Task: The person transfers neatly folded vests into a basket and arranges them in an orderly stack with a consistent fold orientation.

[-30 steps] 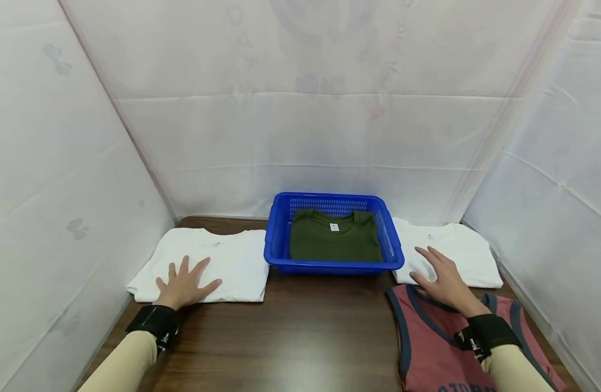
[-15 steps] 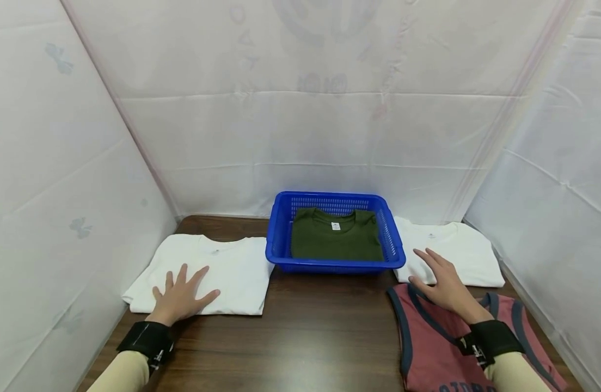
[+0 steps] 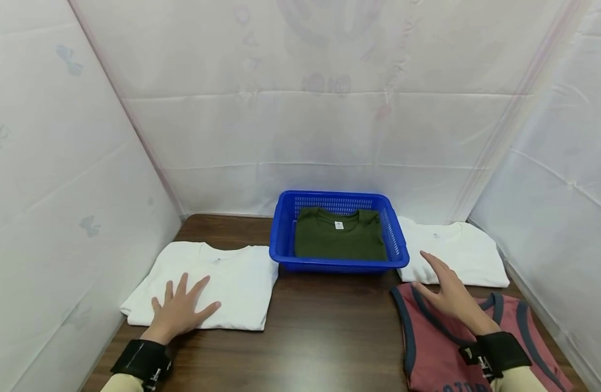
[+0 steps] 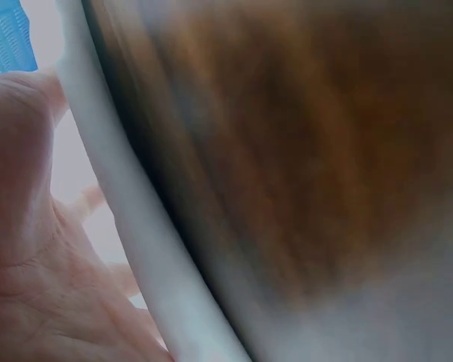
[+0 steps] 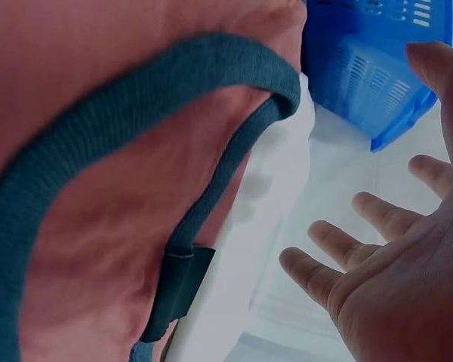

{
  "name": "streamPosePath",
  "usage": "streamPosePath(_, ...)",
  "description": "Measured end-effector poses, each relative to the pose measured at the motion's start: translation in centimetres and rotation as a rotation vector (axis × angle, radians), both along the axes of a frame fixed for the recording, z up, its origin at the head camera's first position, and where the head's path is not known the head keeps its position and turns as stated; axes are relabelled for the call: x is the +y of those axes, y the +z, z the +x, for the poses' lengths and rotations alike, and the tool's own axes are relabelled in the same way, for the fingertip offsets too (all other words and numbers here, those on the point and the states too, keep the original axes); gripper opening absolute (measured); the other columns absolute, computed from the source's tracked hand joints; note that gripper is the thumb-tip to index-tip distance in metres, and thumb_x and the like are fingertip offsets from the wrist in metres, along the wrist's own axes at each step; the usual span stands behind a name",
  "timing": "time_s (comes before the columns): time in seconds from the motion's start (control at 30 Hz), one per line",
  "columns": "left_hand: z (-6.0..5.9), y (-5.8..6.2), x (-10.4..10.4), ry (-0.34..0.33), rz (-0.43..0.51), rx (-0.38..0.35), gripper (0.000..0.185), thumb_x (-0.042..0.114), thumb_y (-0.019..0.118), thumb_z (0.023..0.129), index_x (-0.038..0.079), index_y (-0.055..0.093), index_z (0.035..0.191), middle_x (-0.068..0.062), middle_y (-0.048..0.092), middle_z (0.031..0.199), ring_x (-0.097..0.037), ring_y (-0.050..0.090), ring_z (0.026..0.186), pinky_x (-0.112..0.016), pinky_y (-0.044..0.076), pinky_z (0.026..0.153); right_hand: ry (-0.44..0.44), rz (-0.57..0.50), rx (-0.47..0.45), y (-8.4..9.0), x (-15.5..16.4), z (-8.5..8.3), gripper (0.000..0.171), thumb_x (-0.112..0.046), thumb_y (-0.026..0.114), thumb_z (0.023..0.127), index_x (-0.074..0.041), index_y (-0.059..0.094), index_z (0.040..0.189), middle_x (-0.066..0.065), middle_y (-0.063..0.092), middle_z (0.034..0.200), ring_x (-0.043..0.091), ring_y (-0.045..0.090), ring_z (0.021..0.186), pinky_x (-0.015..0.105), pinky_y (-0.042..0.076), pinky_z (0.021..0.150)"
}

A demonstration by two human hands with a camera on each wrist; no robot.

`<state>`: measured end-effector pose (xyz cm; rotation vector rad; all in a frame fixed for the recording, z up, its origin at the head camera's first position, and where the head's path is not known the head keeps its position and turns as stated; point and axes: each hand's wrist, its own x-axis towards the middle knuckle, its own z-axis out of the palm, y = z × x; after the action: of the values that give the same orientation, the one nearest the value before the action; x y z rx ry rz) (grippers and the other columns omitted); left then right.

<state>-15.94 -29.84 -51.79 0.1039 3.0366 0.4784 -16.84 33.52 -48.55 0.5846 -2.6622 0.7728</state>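
Observation:
My left hand (image 3: 177, 311) lies with spread fingers on a folded white T-shirt (image 3: 232, 288) at the left of the table. In the left wrist view the palm (image 4: 30, 264) faces the shirt's near edge (image 4: 128, 181). My right hand (image 3: 449, 296) hovers, fingers extended and holding nothing, above the neckline of a folded red sleeveless top (image 3: 433, 348) with dark blue trim. Behind that top lies another folded white T-shirt (image 3: 469, 256). In the right wrist view the right hand (image 5: 408, 279) is apart from the red top (image 5: 121, 196).
A blue plastic basket (image 3: 339, 267) stands at the back centre with a folded dark green T-shirt (image 3: 339, 242) in it. Brown wooden table (image 3: 330, 321) shows between the shirts. White sheets (image 3: 330, 130) hang at the back and both sides.
My left hand has drawn the white T-shirt toward me, so it now sits nearer than before. The right hand has stayed almost in place, its fingers slightly closer together.

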Motion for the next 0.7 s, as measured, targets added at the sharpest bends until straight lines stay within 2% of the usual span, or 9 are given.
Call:
streamPosePath(0.4, 2.3, 0.1, 0.3, 0.011, 0.003, 0.001, 0.091, 0.076, 0.058, 0.088, 0.017, 0.043, 0.155, -0.04, 0.017, 0.159, -0.073, 0.01, 0.139, -0.092, 0.007, 0.092, -0.022, -0.015, -0.085, 0.1, -0.8, 1.1, 0.08, -0.021, 0.075, 0.096, -0.004, 0.03, 0.161, 0.033, 0.041, 0.152, 0.055, 0.043, 0.134, 0.07, 0.04, 0.097)
streamPosePath(0.7, 4.1, 0.9, 0.5, 0.013, -0.026, -0.007, 0.091, 0.076, 0.061, 0.086, 0.016, 0.047, 0.152, -0.04, 0.024, 0.155, -0.074, 0.017, 0.136, -0.094, 0.014, 0.089, -0.021, -0.015, -0.094, 0.1, -1.3, 1.6, 0.079, -0.021, 0.074, 0.097, -0.004, 0.03, 0.161, 0.033, 0.041, 0.153, 0.055, 0.043, 0.134, 0.07, 0.04, 0.097)
